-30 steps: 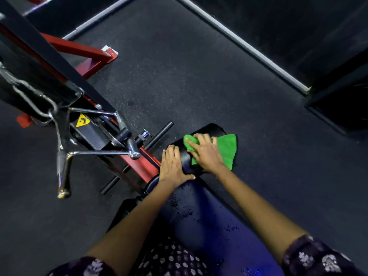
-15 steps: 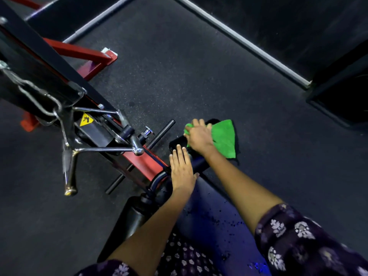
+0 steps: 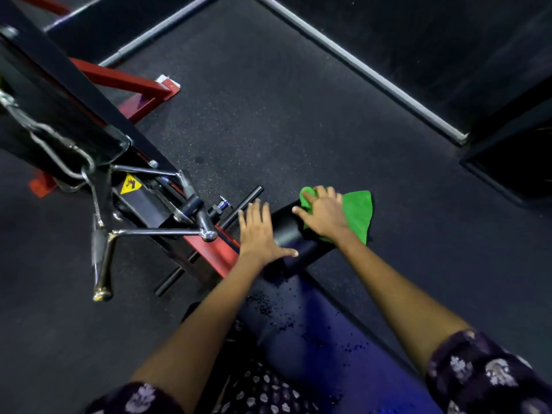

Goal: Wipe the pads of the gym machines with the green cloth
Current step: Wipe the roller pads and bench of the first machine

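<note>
Green cloth partly under right hand | roller pad end hidden

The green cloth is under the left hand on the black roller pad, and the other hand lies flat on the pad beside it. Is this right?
Not quite. The head view shows the green cloth under the right hand, not the left. The left hand is the one lying flat on the black roller pad beside it.

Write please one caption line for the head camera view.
Right hand presses green cloth on black roller pad; left hand steadies it.
</note>
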Motion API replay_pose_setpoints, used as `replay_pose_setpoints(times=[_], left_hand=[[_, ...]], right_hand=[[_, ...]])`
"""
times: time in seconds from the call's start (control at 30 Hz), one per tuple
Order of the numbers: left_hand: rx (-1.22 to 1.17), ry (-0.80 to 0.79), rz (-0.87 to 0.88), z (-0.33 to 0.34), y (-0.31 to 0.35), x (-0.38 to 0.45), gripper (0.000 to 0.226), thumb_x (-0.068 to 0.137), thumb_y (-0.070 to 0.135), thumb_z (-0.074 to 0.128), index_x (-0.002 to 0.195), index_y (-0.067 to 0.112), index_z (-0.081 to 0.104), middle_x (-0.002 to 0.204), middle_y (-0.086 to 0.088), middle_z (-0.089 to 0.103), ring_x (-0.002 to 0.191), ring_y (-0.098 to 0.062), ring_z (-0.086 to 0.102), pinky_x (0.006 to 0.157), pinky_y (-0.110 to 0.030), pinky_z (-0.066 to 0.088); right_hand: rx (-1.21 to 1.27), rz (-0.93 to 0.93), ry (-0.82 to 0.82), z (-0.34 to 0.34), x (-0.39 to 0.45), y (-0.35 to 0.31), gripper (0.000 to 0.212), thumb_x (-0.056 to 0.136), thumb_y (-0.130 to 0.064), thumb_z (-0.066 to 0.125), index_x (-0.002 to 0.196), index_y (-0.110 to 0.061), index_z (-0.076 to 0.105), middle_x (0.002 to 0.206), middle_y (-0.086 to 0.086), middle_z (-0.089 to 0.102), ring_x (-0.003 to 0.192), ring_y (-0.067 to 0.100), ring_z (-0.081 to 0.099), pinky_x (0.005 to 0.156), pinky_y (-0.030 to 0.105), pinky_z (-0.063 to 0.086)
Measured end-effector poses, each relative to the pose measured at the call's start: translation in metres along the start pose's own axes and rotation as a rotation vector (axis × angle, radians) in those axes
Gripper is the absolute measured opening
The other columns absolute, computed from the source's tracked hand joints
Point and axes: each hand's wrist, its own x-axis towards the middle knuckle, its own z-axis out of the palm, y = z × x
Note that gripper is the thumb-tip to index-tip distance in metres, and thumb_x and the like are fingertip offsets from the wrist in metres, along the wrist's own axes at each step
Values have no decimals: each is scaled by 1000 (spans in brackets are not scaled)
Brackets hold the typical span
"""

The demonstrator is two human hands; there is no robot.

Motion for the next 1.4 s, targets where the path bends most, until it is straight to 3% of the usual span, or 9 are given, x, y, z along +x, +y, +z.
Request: replay_pose_setpoints(times=[0.07,0.17,0.3,0.43,0.6,0.87,1.07,1.23,1.4], left_hand=[[-7,-158,-32,-4,-6,16,145,51,77,69,148,2,-9,156,-18,-14,144,-31,-14,111,-44,-16],[-78,-332,-17,-1,-4,26,143,53,74,72,148,0,-4,158,-18,1,146,-28,-1,116,-43,-8],[-109,-261,-31,10,8,9,141,51,70,76,147,-3,3,153,-20,16,143,-31,14,119,-41,2],[78,-141,-58,32,35,-29,134,66,65,71,145,-5,-12,155,-25,-3,144,-37,-3,115,-43,-8],[256,-13,-30,49,42,-44,120,82,56,60,137,-12,-23,151,-33,-13,141,-44,-11,105,-50,-19],[212,-43,5,51,38,-48,120,81,58,57,132,-10,-28,147,-26,-29,138,-40,-25,101,-49,-28],[121,-65,71,44,24,-48,122,79,60,59,139,-3,-26,143,-16,-36,139,-31,-29,107,-44,-24],[31,-75,85,37,20,-44,129,70,63,66,145,-1,-18,155,-14,-21,143,-28,-20,113,-44,-15],[-222,-61,60,37,20,-38,122,71,58,70,149,1,-4,158,-12,-11,145,-24,-13,114,-37,-13]], right_hand=[[-33,-103,-3,6,-14,1,65,87,-56,51,139,-19,41,143,8,39,128,28,32,104,39,21],[-30,-2,-26,8,-24,26,73,82,-66,51,143,-29,35,152,2,27,138,27,22,107,48,17],[-52,97,66,11,-28,33,57,89,-59,47,139,-33,44,137,8,40,118,30,38,92,46,32],[115,307,167,10,-24,40,51,92,-50,48,137,-25,49,129,12,42,116,31,40,94,46,33],[107,437,122,-2,-1,37,50,93,-51,46,134,-22,52,130,13,42,119,32,39,96,46,32],[-78,-17,45,16,-29,-40,48,93,-53,40,132,-27,52,126,7,47,115,27,41,91,42,31],[-10,-232,207,29,-51,10,53,83,-51,36,119,-25,66,102,14,60,84,32,58,68,40,44],[223,335,162,15,-38,53,50,92,-49,48,137,-26,50,124,18,46,111,36,44,90,45,37],[339,236,72,28,-70,4,54,93,-44,51,142,-24,42,121,19,43,111,33,46,94,39,39]])
